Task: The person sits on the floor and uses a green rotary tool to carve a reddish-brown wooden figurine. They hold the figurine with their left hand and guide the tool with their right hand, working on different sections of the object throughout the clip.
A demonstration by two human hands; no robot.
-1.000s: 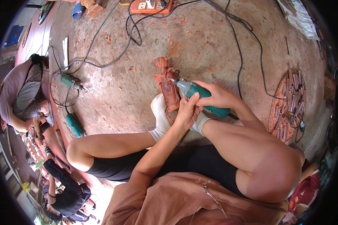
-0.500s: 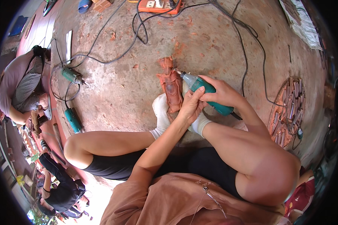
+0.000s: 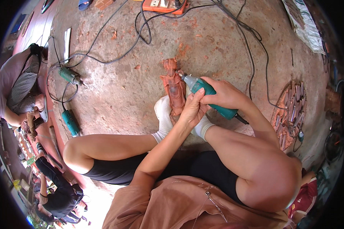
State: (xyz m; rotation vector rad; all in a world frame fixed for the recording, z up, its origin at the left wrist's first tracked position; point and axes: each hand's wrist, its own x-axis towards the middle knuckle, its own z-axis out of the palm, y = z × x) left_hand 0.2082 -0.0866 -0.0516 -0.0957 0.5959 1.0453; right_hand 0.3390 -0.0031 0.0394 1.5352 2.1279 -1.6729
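A reddish carved wooden figure [image 3: 176, 90] lies on the floor ahead of me, steadied between my feet in white socks [image 3: 164, 114]. My right hand [image 3: 226, 94] is wrapped around the teal body of a rotary carving tool [image 3: 224, 111]. Closed near the tool's grey nose is my left hand [image 3: 195, 108], its thumb pressed on the housing and its other fingers partly hidden. The bit at the tip meets the figure's right side, just below the head; exact contact is too small to tell.
An orange power strip [image 3: 164, 6] with black cords sits at the far edge. Two green power tools, one nearer [image 3: 70, 123] and one farther [image 3: 70, 75], lie left. Several chisels [image 3: 294, 103] are heaped at right. Other people [image 3: 19, 84] work at left.
Both hands and the tool stay nearly in place, with the bit still beside the figure's upper part. The surroundings at left have shifted slightly in the view.
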